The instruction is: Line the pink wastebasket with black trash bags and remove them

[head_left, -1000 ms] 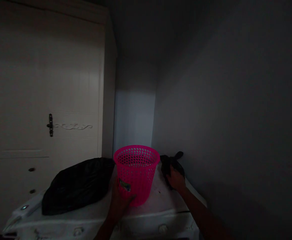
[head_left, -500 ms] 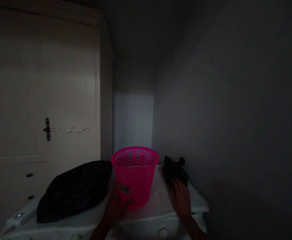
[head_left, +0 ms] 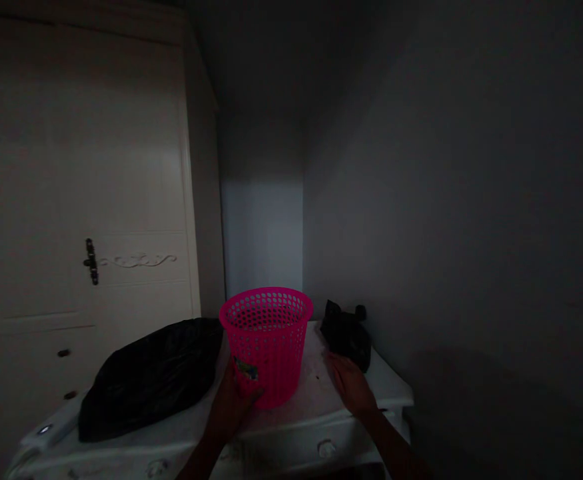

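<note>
A pink perforated basket (head_left: 271, 360) stands upright on top of a white dresser (head_left: 296, 427). My left hand (head_left: 231, 403) grips its lower left side, thumb across the front near a small sticker. On the right lies a black plastic bundle (head_left: 346, 337), knotted at the top. Just in front of it is my right hand (head_left: 351, 383), fingers stretched out and holding nothing; whether the fingertips touch the bundle is hard to tell in the dim light. To the left of the basket rests a large black plastic bag (head_left: 154, 377).
A tall white wardrobe (head_left: 136, 167) with dark handles rises behind on the left. The grey wall (head_left: 446, 233) runs close along the right side. A pale object (head_left: 51, 427) lies at the dresser's left end. The dresser's front has round knobs.
My right hand has drawn back from the top of the black bundle to its front left edge. The left hand keeps its hold on the basket. The view has shifted slightly.
</note>
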The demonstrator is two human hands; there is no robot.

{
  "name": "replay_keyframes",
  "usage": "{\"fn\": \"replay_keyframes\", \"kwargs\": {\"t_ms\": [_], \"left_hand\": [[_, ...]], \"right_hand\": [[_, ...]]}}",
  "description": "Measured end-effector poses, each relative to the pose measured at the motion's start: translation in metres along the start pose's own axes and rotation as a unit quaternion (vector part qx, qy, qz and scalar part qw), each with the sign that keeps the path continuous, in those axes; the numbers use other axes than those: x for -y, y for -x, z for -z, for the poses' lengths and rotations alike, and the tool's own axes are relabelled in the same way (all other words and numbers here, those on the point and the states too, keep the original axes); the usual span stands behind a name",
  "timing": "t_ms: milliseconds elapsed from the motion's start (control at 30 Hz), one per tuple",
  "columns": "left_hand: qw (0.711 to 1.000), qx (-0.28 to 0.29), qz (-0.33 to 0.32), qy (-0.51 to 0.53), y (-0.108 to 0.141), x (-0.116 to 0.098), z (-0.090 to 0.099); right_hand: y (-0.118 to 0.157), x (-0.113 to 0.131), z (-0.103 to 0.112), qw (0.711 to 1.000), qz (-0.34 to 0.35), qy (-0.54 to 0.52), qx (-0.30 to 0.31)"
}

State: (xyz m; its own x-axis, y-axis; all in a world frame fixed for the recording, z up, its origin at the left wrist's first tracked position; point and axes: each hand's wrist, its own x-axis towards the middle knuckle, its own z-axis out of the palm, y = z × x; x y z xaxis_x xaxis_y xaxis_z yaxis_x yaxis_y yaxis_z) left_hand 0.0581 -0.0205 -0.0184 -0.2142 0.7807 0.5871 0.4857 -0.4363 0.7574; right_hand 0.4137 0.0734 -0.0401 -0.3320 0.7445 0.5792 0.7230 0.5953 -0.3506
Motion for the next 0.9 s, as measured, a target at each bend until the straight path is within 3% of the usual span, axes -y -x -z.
{"fn": "replay_keyframes", "kwargs": {"t_ms": [167, 333, 567, 900], "left_hand": [[1.000, 0.019, 0.018, 0.003, 0.000, 0.001, 0.001], [0.999, 0.028, -0.003, 0.021, 0.002, 0.006, 0.000], [1.000, 0.028, -0.005, 0.002, 0.003, 0.017, 0.000], [1.000, 0.022, -0.010, -0.007, 0.001, 0.011, -0.001]], "right_hand": [[0.002, 0.001, 0.000, 0.997, -0.026, 0.062, -0.039], [0.004, -0.001, -0.002, 0.994, -0.020, 0.094, -0.061], [0.005, -0.004, -0.006, 0.991, -0.030, 0.120, -0.051], [0.006, -0.003, -0.004, 0.991, -0.044, 0.113, -0.053]]}}
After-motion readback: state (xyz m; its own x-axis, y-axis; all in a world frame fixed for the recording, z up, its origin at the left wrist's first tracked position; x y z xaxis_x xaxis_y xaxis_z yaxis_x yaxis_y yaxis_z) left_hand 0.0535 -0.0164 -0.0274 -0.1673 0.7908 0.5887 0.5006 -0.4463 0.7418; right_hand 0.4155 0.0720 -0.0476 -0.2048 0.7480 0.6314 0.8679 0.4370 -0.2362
